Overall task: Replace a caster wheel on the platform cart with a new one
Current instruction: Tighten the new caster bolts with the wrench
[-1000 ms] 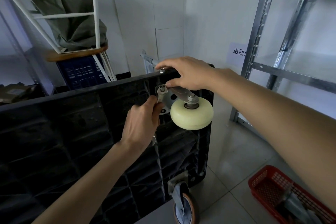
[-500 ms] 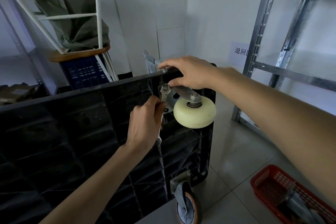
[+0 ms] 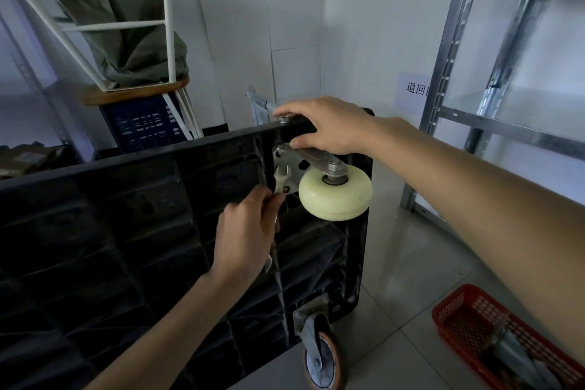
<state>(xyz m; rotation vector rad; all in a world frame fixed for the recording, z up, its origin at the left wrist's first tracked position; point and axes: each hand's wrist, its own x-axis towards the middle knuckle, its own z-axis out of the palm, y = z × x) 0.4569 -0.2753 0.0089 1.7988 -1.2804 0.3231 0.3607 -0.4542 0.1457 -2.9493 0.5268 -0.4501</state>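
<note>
Cream caster wheel (image 3: 335,196) at cart (image 3: 126,231) corner, hands gripping.

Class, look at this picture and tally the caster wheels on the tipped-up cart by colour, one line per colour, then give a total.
Cream wheels: 1, the cream wheel near the top edge of the cart.
Orange-rimmed wheels: 1, the orange-rimmed wheel at the floor.
Total: 2
</note>
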